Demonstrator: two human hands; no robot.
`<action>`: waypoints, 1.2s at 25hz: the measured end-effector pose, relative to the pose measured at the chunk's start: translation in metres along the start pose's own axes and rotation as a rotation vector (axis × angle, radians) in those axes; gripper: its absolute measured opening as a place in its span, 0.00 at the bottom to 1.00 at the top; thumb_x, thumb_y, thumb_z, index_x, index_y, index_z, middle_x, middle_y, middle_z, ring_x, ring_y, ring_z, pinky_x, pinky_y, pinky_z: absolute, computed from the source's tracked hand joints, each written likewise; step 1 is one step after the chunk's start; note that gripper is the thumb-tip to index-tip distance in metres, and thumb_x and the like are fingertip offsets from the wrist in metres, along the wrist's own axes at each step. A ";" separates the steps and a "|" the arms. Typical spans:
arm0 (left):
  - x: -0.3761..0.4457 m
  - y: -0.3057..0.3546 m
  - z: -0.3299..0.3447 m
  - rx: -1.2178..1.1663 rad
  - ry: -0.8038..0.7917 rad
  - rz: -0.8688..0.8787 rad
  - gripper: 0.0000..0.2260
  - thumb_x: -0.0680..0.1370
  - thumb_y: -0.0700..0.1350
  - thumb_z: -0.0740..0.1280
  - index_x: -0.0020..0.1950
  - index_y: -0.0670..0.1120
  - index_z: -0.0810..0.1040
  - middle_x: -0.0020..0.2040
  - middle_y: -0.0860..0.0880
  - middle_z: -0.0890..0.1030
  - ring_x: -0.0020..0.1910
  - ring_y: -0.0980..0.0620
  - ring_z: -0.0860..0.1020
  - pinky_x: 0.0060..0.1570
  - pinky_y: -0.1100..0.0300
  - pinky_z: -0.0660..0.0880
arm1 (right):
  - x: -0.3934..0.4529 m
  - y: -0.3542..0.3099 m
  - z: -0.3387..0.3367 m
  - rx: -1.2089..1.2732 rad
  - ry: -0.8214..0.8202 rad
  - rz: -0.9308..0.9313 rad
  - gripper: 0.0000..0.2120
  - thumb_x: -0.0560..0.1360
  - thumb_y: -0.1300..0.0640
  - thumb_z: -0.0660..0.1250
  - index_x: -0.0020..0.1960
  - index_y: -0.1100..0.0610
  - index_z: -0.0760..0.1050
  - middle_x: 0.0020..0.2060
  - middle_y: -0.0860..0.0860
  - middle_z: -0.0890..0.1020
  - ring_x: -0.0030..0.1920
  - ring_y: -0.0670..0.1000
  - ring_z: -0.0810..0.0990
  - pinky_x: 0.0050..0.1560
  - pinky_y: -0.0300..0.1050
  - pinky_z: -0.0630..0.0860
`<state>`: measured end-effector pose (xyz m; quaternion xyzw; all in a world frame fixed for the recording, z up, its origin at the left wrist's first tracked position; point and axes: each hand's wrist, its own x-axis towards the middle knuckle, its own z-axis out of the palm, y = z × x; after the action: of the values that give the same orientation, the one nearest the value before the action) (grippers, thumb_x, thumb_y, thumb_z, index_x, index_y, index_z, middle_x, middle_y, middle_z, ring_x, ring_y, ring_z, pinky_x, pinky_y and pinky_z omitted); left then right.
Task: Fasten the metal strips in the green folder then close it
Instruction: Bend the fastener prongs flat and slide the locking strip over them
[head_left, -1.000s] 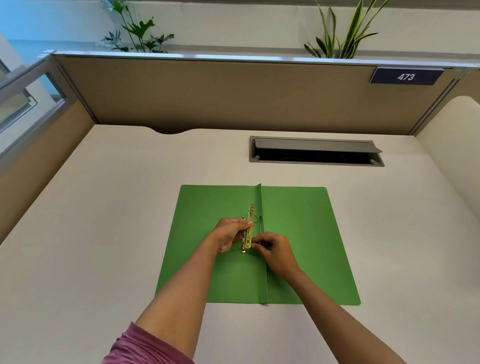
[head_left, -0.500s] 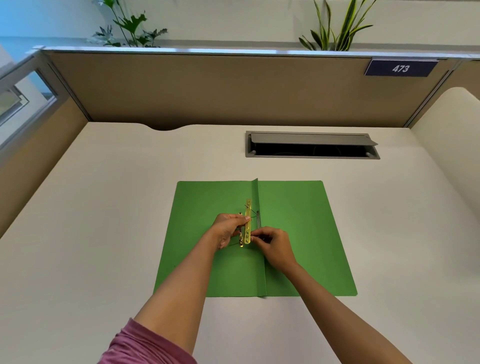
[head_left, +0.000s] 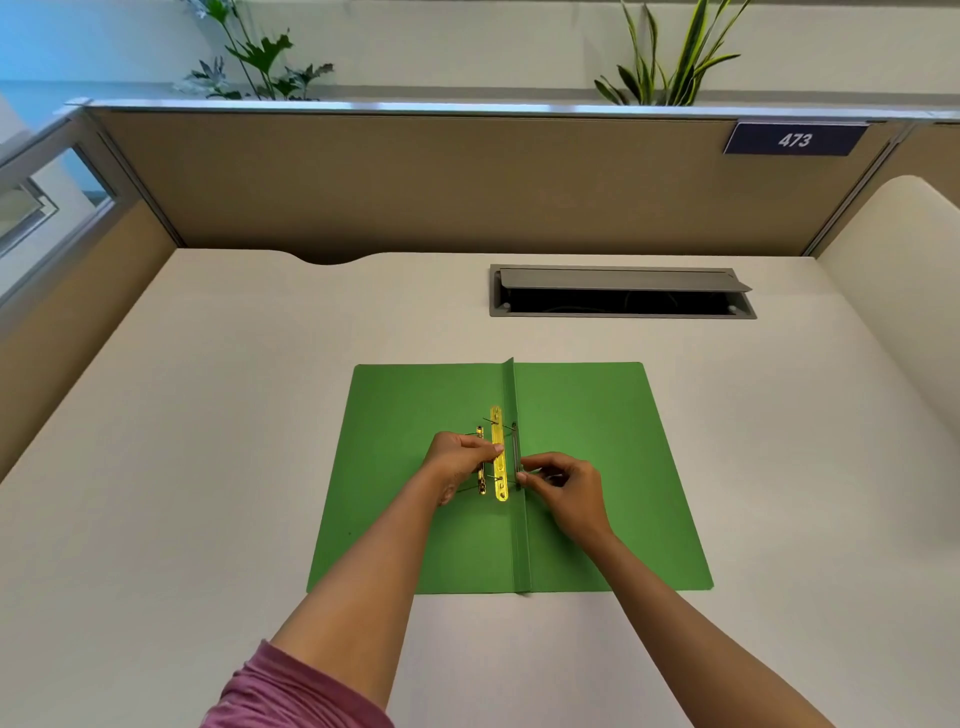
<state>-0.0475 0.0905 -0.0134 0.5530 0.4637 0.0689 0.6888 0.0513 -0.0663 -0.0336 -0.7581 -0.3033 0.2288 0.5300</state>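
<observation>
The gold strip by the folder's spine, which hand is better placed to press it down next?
Probably the left hand: its fingertips already rest against the gold strip. The right hand pinches at the spine of the green folder.

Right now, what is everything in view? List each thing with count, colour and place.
folder: 1, green, open flat on desk centre
metal strips: gold, beside the folder's spine; count unclear
desk: 1, off-white, under folder
cable hatch: 1, grey, desk rear, lid ajar
partition: tan, behind desk
number plate: 1, dark, reads 473, partition right
plants: 2, green, above partition
left hand: 1, on strips
right hand: 1, pinching at spine
</observation>
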 end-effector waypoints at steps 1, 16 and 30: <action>-0.001 -0.001 0.000 -0.005 -0.005 0.012 0.03 0.72 0.36 0.75 0.40 0.41 0.83 0.44 0.45 0.85 0.51 0.46 0.82 0.62 0.53 0.77 | 0.001 0.000 -0.002 0.011 0.015 0.017 0.08 0.68 0.60 0.77 0.47 0.58 0.86 0.40 0.50 0.87 0.39 0.50 0.84 0.44 0.40 0.81; 0.000 -0.002 -0.003 0.619 0.033 0.549 0.10 0.70 0.45 0.78 0.51 0.50 0.85 0.50 0.50 0.80 0.54 0.52 0.76 0.55 0.57 0.70 | 0.012 0.005 -0.012 -0.019 -0.035 0.165 0.07 0.74 0.58 0.72 0.50 0.60 0.84 0.45 0.54 0.86 0.45 0.49 0.83 0.51 0.42 0.80; 0.018 -0.025 0.003 0.832 0.085 0.605 0.14 0.69 0.62 0.74 0.53 0.65 0.83 0.76 0.55 0.67 0.79 0.50 0.56 0.75 0.38 0.43 | 0.017 0.007 -0.008 -0.049 -0.011 0.207 0.06 0.74 0.58 0.72 0.47 0.60 0.84 0.40 0.56 0.86 0.38 0.47 0.79 0.43 0.39 0.76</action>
<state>-0.0455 0.0898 -0.0444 0.8864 0.2985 0.0971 0.3402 0.0705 -0.0615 -0.0375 -0.7969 -0.2320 0.2790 0.4830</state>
